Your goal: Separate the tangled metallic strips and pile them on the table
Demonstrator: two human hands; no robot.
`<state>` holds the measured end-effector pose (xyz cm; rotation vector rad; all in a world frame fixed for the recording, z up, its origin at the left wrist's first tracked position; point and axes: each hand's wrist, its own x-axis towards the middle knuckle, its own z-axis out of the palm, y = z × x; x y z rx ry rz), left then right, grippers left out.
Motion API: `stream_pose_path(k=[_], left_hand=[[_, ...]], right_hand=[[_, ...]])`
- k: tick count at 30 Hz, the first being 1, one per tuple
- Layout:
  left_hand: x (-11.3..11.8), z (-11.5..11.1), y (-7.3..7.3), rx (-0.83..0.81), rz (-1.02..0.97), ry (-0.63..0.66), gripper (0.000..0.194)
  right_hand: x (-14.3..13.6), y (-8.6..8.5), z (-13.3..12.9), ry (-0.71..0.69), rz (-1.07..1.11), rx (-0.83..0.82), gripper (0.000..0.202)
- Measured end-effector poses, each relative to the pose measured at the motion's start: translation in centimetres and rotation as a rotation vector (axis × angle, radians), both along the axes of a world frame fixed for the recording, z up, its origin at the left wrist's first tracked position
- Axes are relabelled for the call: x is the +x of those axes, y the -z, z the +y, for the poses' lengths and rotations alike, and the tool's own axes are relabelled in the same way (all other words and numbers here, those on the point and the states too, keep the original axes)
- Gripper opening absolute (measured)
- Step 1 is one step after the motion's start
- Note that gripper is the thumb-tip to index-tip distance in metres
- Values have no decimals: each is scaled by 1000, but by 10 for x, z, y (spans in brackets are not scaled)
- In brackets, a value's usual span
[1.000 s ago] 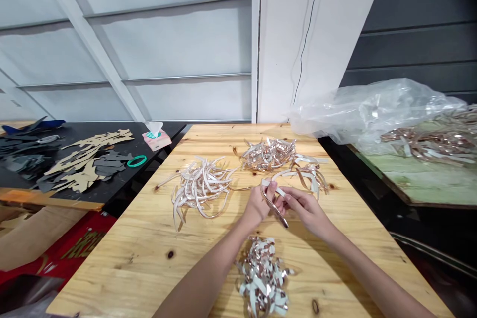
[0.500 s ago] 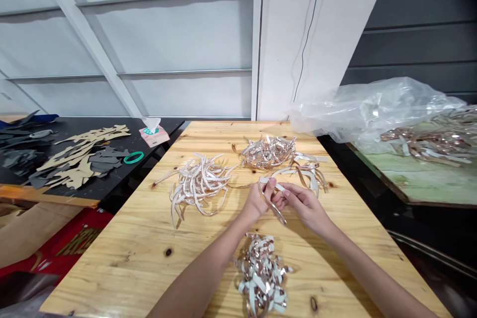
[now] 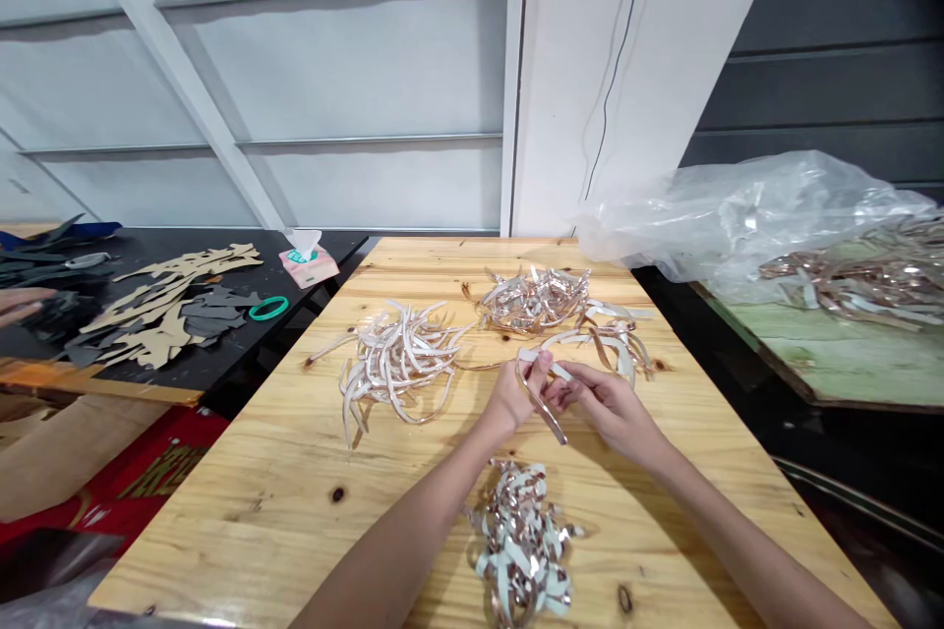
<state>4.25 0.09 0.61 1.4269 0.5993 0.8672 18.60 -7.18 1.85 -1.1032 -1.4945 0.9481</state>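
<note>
Between both hands is a narrow strip (image 3: 546, 407), shiny rose-gold on one side and whitish on the other. My left hand (image 3: 514, 397) is closed on its left part, thumb on top, with a loose end hanging down. My right hand (image 3: 597, 400) pinches the strip further right; its fingertips are partly hidden. Nearer me lies a pile of short curled strips (image 3: 523, 545). To the left sits a heap of long pale strips (image 3: 402, 359). Beyond the hands is a shiny rose-gold pile (image 3: 535, 299), with several loose strips (image 3: 619, 344) beside it.
The wooden table (image 3: 258, 511) carries the piles. A black table (image 3: 310, 251) at left holds beige and grey scraps (image 3: 158, 314), a green ring (image 3: 268, 308) and a tissue pack (image 3: 308, 260). Another person's hand (image 3: 22, 305) shows there. Plastic film (image 3: 737, 216) and more strips lie right.
Another person's hand has come into view at the far left. My two hands stay on the strip with almost no movement; the view has shifted slightly.
</note>
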Motion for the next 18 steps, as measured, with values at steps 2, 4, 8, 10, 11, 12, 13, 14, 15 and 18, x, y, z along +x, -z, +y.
stream_pose_path(k=[2,4,8,10,11,12,13,14,15,18], left_hand=[[-2,-2,-3,64,60,-55,60],[-4,-3,-5,129,100,-83,60],[-6,-3,-5,217,139,-98,60],[-6,-2,-3,195,142,-107,59],[-6,-1,-1,177,143,-105,59],[-5,0,1,162,146,-96,59],[-5,0,2,153,150,-86,59],[-6,0,3,152,156,-74,59],[-6,0,4,163,162,-66,58],[-8,-2,1,258,186,-50,56]], right_hand=[[1,1,1,9,-31,-4,39],[3,3,2,22,-57,-13,37],[8,7,5,16,-54,-36,38],[9,11,6,14,-14,-56,40],[10,13,7,25,6,-68,42],[10,15,7,43,25,-82,43],[11,17,8,63,41,-98,44],[11,19,8,82,51,-115,45],[10,20,8,104,58,-132,45],[9,20,6,162,56,-183,46]])
